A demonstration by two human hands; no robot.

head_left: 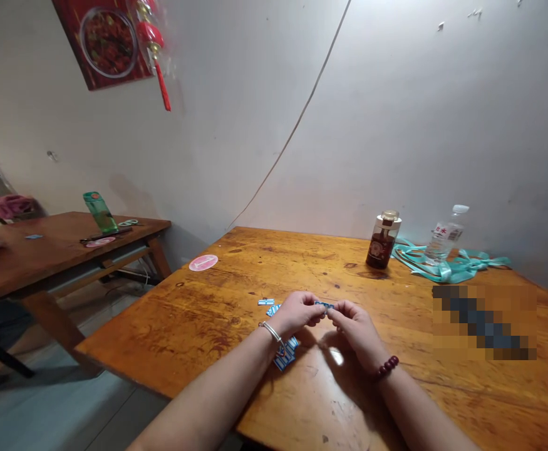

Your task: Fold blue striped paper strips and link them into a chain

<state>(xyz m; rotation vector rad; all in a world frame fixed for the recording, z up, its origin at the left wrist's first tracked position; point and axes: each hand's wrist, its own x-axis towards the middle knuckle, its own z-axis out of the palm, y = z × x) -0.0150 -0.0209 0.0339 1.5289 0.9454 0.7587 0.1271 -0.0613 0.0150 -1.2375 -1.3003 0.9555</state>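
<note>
My left hand and my right hand meet over the middle of the wooden table. Between their fingertips they pinch a small flat blue piece, with fingers covering most of it. Several similar blue-and-white pieces, flat like small cards, lie by my left hand. One piece sits apart beyond the wrist. A few overlapping pieces show at the wrist's edge, and a loose pile lies partly hidden under my left forearm.
On the wooden table stand a dark-filled bottle and a clear water bottle beside turquoise ribbon. A pink round sticker marks the far left. A pixelated dark object lies right. Another table holds a green bottle.
</note>
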